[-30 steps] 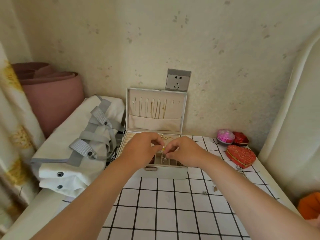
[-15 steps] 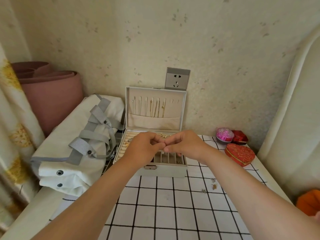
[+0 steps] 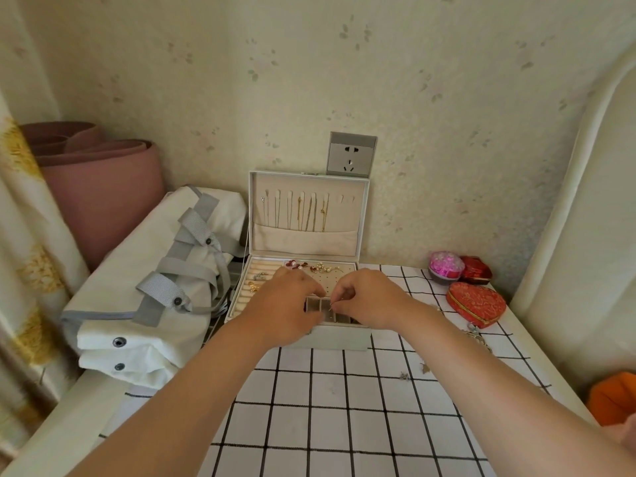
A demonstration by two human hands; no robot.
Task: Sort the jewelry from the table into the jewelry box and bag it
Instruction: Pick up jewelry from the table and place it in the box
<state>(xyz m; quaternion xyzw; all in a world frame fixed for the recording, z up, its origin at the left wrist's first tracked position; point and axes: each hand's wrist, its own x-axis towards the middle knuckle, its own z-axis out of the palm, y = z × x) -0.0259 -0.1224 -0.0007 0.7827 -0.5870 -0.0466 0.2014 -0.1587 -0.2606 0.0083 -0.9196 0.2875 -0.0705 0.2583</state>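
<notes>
**Seating a small piece in the jewelry box**

Both hands hover over the open jewelry box (image 3: 358, 222) at the worktop's (image 3: 327, 407) back edge. The right hand (image 3: 364, 299) pinches a tiny, thin piece between closed fingers; the left hand (image 3: 285, 304) is curled, its hold unclear. The piece should be lowered straight into one front compartment, steadily. Counted: two loose bits on the worktop, one white bag (image 3: 151, 280), three red or pink cases.

Pale jewelry box (image 3: 339, 339) open, lid upright; white bag (image 3: 137, 297) beside.

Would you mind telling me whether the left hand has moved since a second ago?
Yes. The left hand has dropped toward the jewelry box's front edge, parting from the right hand.
</notes>
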